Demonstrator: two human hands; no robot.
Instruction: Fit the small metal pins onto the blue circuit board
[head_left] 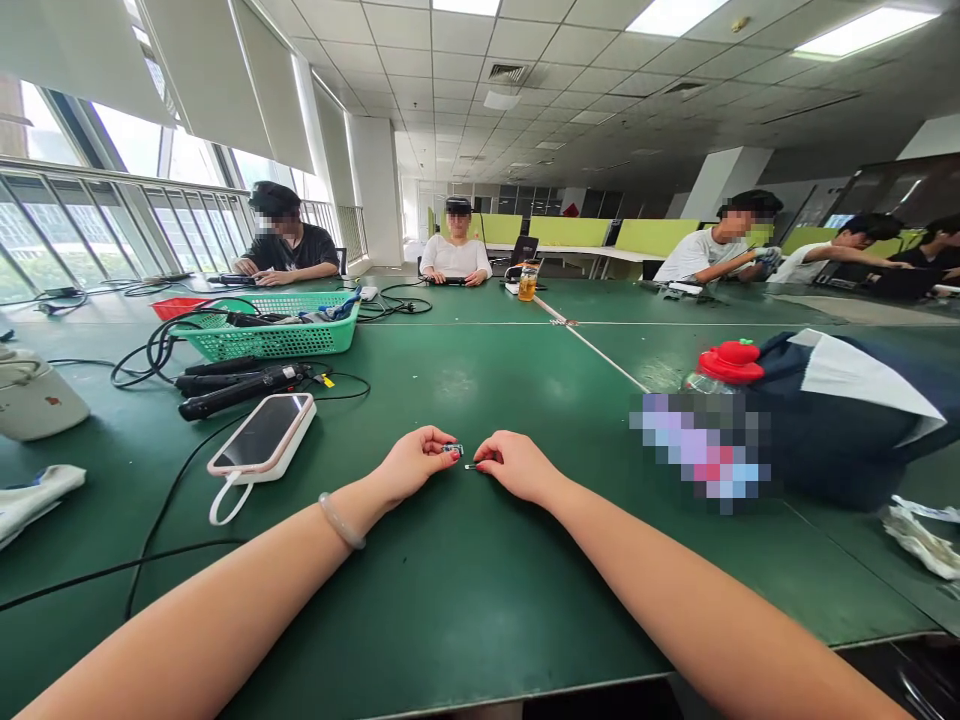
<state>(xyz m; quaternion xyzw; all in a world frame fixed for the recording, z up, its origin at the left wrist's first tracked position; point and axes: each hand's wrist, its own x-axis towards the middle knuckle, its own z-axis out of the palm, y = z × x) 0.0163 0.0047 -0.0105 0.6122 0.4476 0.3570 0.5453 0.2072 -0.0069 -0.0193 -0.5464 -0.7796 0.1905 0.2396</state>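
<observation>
Over the green tabletop [450,560] my two hands are close together, a narrow gap between them. My left hand [418,464], with a pale bangle on its wrist, is closed in a pinch. Between its thumb and fingers sits a small blue-green piece [452,449] with a pale end, like a little circuit board; its exact kind is too small to tell. My right hand [517,465] is closed too, pinching a tiny pale strip [471,467] with a dark part. The strip points left, below the blue-green piece, apart from it. The fingers cover the rest of both pieces.
To the left are a phone [262,437] in a pink-white case, black tool-like handles [240,388], cables and a green basket [274,343]. On the right stand a red-lidded bottle [727,362] and a dark bag [832,440]. Several people sit farther along the table.
</observation>
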